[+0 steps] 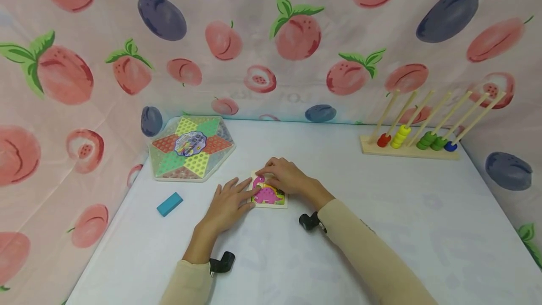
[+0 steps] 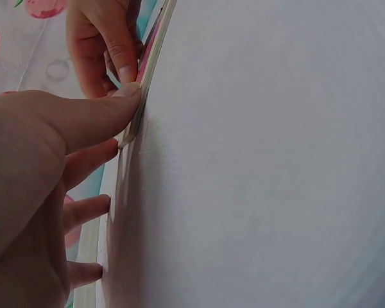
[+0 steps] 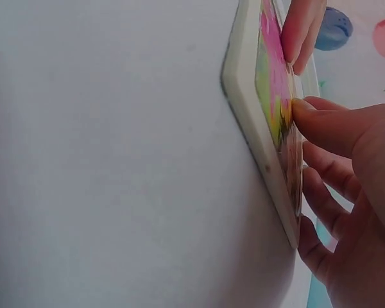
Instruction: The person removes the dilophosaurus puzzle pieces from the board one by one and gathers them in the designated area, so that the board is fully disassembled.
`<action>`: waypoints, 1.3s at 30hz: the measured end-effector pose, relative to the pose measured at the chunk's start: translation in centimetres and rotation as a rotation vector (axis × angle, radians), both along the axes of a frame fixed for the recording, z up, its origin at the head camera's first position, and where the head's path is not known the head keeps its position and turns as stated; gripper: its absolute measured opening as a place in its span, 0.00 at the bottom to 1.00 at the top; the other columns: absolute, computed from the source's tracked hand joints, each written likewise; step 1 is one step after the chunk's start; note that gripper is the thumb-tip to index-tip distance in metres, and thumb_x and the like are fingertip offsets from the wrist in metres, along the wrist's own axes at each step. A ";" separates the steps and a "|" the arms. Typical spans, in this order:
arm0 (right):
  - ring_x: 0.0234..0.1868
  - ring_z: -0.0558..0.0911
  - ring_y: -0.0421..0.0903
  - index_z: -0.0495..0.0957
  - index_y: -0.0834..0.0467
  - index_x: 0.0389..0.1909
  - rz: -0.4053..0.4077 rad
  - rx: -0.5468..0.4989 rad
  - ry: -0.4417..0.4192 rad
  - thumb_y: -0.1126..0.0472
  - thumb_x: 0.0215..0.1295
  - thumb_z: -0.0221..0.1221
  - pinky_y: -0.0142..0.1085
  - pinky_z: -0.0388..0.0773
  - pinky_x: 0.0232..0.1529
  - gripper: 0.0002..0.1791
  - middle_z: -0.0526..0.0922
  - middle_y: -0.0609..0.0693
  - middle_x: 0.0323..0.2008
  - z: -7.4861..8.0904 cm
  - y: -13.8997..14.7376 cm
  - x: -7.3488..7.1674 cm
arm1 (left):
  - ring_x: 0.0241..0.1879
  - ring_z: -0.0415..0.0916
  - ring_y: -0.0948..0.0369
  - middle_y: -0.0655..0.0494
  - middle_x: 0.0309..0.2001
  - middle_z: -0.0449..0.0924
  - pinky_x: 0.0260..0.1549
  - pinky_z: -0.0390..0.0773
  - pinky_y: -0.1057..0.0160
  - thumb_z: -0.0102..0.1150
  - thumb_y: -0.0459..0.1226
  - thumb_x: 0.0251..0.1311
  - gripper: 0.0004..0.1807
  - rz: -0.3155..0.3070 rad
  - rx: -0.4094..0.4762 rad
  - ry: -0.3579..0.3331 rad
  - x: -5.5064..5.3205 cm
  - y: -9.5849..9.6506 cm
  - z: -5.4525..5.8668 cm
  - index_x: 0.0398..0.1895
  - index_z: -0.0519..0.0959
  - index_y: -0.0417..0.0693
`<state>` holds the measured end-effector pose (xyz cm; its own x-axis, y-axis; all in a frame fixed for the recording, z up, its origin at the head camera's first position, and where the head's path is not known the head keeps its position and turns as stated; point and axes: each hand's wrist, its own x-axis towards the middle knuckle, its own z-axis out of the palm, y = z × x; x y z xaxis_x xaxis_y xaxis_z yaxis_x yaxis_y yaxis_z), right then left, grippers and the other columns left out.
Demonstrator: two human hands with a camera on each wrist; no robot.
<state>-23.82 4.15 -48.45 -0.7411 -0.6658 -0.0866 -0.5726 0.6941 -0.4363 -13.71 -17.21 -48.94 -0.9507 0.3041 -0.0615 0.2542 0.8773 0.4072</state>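
A small square wooden puzzle board [image 1: 269, 196] with a pink dinosaur picture lies flat on the white table, near the middle of the head view. At its left edge is my left hand [image 1: 226, 207], fingers spread, with the thumb and index finger touching the board. My right hand [image 1: 288, 178] reaches over the upper right part. In the right wrist view its thumb [image 3: 321, 122] presses on the picture [image 3: 276, 70], while the other fingers are bent near the board's far edge. The right hand hides part of the picture's top.
A blue rectangular block [image 1: 170, 204] lies left of my left hand. Behind it sits a hexagonal Chinese checkers board [image 1: 190, 147]. At the back right stands a wooden rack [image 1: 408, 151] with upright rods and coloured beads. Fruit-printed cloth [image 1: 258, 27] hangs around the table.
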 end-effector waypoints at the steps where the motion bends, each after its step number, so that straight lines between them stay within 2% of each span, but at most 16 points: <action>1: 0.59 0.76 0.49 0.78 0.41 0.66 -0.001 0.007 -0.001 0.55 0.72 0.62 0.45 0.77 0.60 0.22 0.79 0.49 0.58 0.1 -0.1 -0.1 | 0.80 0.53 0.42 0.58 0.79 0.63 0.72 0.49 0.23 0.62 0.49 0.68 0.26 -0.001 -0.004 -0.004 -0.1 0.0 0.0 0.69 0.75 0.69; 7: 0.56 0.77 0.48 0.81 0.41 0.62 0.003 0.031 -0.026 0.53 0.71 0.62 0.45 0.79 0.59 0.20 0.79 0.49 0.56 0.5 -0.5 -0.7 | 0.80 0.54 0.42 0.57 0.79 0.63 0.72 0.50 0.23 0.63 0.49 0.68 0.26 -0.015 -0.011 -0.002 -0.2 -0.2 0.0 0.69 0.76 0.68; 17: 0.57 0.78 0.48 0.81 0.45 0.61 0.017 0.027 -0.157 0.59 0.73 0.60 0.44 0.78 0.64 0.18 0.80 0.51 0.55 1.3 -0.8 -1.7 | 0.80 0.53 0.42 0.56 0.78 0.64 0.72 0.50 0.24 0.63 0.48 0.67 0.25 -0.018 -0.009 -0.024 -0.4 -0.2 0.3 0.67 0.77 0.67; 25: 0.60 0.76 0.49 0.79 0.45 0.61 0.020 0.037 -0.217 0.61 0.74 0.58 0.48 0.77 0.67 0.18 0.78 0.52 0.56 1.7 -1.0 -2.0 | 0.80 0.54 0.42 0.57 0.79 0.64 0.72 0.51 0.24 0.64 0.49 0.66 0.25 -0.019 -0.014 -0.025 -0.5 -0.1 0.3 0.67 0.77 0.67; 34: 0.60 0.76 0.49 0.79 0.48 0.60 0.036 -0.011 -0.212 0.64 0.73 0.58 0.46 0.75 0.69 0.18 0.78 0.52 0.56 1.6 -1.1 -2.1 | 0.79 0.55 0.42 0.57 0.78 0.64 0.72 0.52 0.24 0.64 0.48 0.66 0.25 -0.018 -0.019 -0.023 -0.6 -0.1 0.5 0.67 0.78 0.68; 39: 0.60 0.77 0.49 0.78 0.49 0.59 0.042 -0.043 -0.182 0.65 0.71 0.60 0.44 0.76 0.69 0.18 0.78 0.52 0.56 1.2 -1.0 -2.1 | 0.79 0.54 0.42 0.57 0.78 0.64 0.72 0.51 0.24 0.64 0.48 0.66 0.24 -0.018 -0.008 -0.032 -0.7 -0.1 0.6 0.66 0.78 0.67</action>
